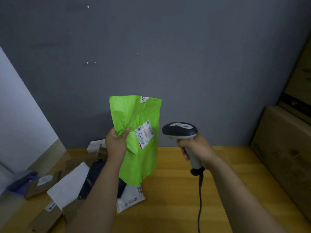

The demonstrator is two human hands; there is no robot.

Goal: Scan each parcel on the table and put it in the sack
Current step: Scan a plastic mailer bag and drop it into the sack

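My left hand [116,143] grips the left edge of a bright green mailer bag [139,158] and holds it upright above the wooden table [176,190]. A white shipping label [144,134] faces right on the bag. My right hand [196,148] is curled round the handle of a black and grey barcode scanner [179,130], whose head sits just right of the label. The scanner's black cable [200,199] hangs down to the table. No sack is in view.
Several parcels lie heaped at the table's left: brown boxes [40,185], a white flat parcel [69,184], a dark bag [94,175] and a white mailer [131,197]. Large cardboard boxes [282,145] stand along the right edge. A grey wall is behind.
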